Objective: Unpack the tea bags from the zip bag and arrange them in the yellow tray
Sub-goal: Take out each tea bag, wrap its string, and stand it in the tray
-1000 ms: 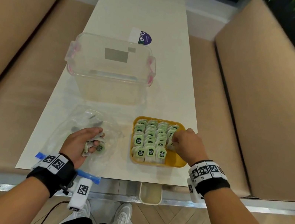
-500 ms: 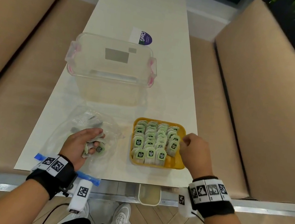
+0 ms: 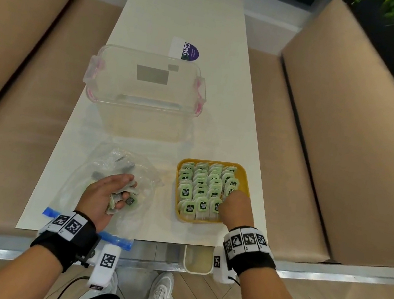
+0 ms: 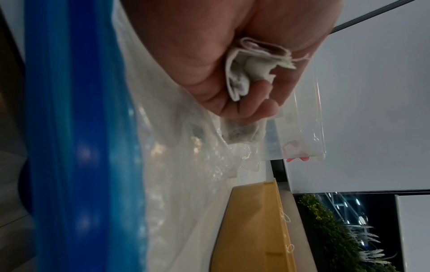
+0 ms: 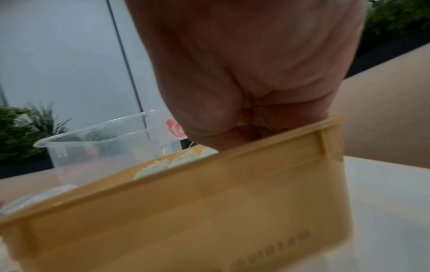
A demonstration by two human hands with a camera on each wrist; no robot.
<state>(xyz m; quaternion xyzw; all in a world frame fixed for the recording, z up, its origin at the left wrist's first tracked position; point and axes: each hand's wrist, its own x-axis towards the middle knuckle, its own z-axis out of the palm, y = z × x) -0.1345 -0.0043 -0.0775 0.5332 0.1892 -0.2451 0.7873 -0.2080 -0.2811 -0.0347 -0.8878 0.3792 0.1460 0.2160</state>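
Observation:
The yellow tray point(image 3: 246, 181) point(image 5: 209, 202) point(image 4: 253, 230) sits at the table's front right, filled with rows of green-tagged tea bags point(image 3: 199, 189) point(image 5: 186, 160). My right hand point(image 3: 234, 207) point(image 5: 256, 73) reaches into the tray's front right corner. Its fingers curl down behind the tray wall, so what they touch is hidden. The clear zip bag point(image 3: 114, 167) point(image 4: 186, 184) with a blue zip strip point(image 3: 120, 241) point(image 4: 76, 147) lies at the front left. My left hand point(image 3: 108, 192) point(image 4: 232, 46) rests on it, palm up, gripping a bunch of tea bags point(image 3: 116, 205) point(image 4: 246, 70).
A clear plastic box point(image 3: 142, 93) with pink latches stands behind the bag and tray. A purple and white sticker point(image 3: 186, 49) lies further back. Beige benches point(image 3: 347, 148) run along both sides of the table. A small white bin point(image 3: 197, 263) hangs under the front edge.
My right hand drew back to the right of the tray, then came back in at its front right corner. The left hand has stayed on the zip bag with its tea bags.

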